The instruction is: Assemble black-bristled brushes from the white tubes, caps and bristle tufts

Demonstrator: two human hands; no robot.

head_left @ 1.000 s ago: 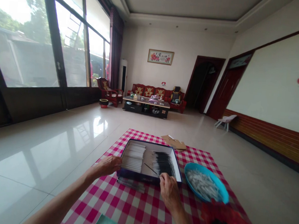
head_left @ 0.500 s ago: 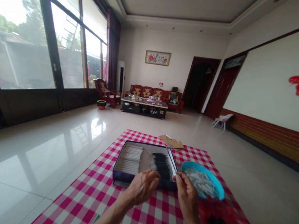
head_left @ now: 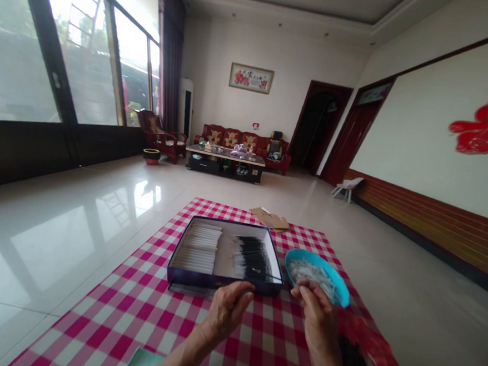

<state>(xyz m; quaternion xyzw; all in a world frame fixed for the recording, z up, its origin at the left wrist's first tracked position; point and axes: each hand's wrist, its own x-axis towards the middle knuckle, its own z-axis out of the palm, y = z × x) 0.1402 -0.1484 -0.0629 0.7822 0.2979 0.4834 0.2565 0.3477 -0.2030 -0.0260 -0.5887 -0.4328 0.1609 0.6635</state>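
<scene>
My left hand (head_left: 230, 307) is in front of the box (head_left: 224, 281), fingers curled and thumb near the index finger; anything between them is too small to tell. My right hand (head_left: 316, 311) is pinched beside the blue bowl (head_left: 343, 287), on a thin dark stick (head_left: 277, 278) that points left over the box's front right corner. Inside the box, white tubes (head_left: 200, 249) lie in a row on the left and thin black pieces (head_left: 253, 256) lie on the right. The bowl holds many translucent white pieces (head_left: 313, 274).
A pink checked cloth (head_left: 136, 292) covers the table. Brown cardboard (head_left: 271, 220) lies behind the box. A red bag (head_left: 386, 354) with black pieces (head_left: 352, 360) is at the right, and a pale green item (head_left: 143, 361) at the near edge. Farther off are a coffee table (head_left: 224, 167) and red seats.
The view has shifted, with the scene lower-left items moved left and up. My hands are farther apart, and a white piece near my right fingers no longer shows there.
</scene>
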